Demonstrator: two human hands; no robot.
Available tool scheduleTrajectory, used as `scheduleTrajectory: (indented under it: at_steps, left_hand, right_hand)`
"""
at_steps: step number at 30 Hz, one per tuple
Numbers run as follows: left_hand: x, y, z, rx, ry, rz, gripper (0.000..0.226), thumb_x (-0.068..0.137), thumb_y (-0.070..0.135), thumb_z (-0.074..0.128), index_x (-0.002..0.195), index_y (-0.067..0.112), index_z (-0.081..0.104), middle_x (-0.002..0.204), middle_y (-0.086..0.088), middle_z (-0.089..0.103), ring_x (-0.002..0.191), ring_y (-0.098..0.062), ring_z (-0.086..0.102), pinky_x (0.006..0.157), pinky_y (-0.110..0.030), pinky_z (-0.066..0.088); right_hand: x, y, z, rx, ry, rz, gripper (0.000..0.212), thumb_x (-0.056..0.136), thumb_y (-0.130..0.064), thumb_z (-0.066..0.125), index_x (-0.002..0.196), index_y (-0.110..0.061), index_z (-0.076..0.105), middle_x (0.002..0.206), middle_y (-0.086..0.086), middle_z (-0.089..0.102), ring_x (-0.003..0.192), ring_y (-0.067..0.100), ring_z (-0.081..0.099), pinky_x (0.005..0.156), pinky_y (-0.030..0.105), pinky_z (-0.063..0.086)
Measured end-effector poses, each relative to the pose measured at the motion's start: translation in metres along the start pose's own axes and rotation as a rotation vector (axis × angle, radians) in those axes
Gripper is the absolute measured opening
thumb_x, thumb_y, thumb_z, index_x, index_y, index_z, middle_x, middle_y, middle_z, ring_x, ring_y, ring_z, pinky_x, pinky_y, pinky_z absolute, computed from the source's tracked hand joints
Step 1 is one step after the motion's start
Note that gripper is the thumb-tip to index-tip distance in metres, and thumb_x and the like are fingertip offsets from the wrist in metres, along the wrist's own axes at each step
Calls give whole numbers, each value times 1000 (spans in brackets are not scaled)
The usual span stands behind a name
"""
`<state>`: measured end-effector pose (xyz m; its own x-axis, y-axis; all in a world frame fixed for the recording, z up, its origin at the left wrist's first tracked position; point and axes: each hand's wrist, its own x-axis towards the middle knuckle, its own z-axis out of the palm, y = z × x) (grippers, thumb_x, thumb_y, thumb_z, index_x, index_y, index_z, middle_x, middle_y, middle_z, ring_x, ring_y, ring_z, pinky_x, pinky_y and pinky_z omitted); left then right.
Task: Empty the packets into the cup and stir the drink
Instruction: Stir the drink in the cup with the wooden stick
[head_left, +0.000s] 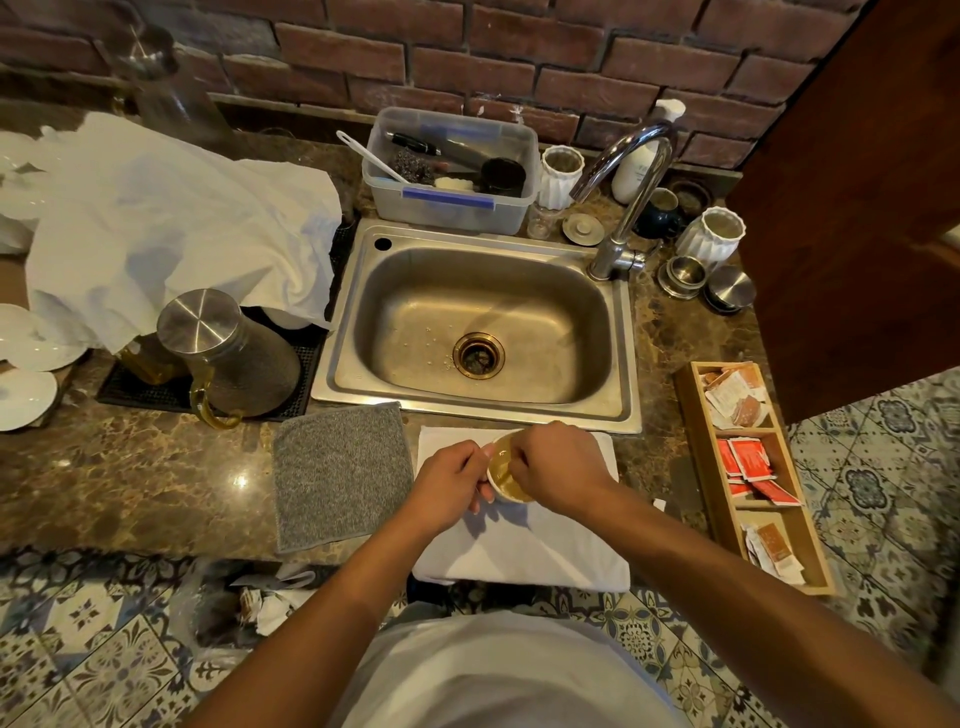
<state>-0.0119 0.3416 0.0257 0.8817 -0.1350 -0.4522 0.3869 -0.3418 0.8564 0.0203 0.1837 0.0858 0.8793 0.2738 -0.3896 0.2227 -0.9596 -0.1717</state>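
Both forearms reach forward from a pale shirt (509, 675) at the bottom edge, over a patterned tile floor (104, 665). At the counter's near edge lies a folded white towel (524, 551), and on it stands the cup (501, 467), holding a brownish drink. The left hand (449, 486) wraps the cup's left side, fingers curled against its wall. The right hand (556, 470) sits over the cup's right rim with its fingers bunched and pointing down into the cup; whatever they pinch is too small and hidden to name.

Just left of the towel lies a grey cloth (340, 475). Beyond the cup is a steel sink (358, 291) with a curved tap (628, 176) at its right rear corner. To the right of the towel, a wooden tray (696, 447) holds packets (748, 465) in three compartments: red ones in the middle, pale and orange ones at either end. Left of the sink, a jug with a steel lid (228, 353) stands on a black mat (150, 387), beside a crumpled white cloth (171, 218). Behind the sink sits a clear plastic tub (452, 208) holding utensils.
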Motion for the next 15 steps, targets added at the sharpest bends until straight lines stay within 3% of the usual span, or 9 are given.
scheduleTrajectory:
  at_steps: [8,15]
  left_hand:
    - [-1,-2,1,-11,15,-9,40,106,36,45,77,11,56,74,-15,74,51,-14,58,54,-23,49]
    - [0,-2,2,-4,21,5,42,105,37,46,77,8,58,71,-13,74,51,-16,58,58,-31,51]
  right_hand:
    - [-2,11,-7,-68,20,33,33,98,-36,60,125,-19,67,112,8,73,95,26,68,82,33,55]
    - [-11,10,1,-21,-74,41,28,95,-34,62,113,-16,71,105,8,72,86,22,63,74,29,48]
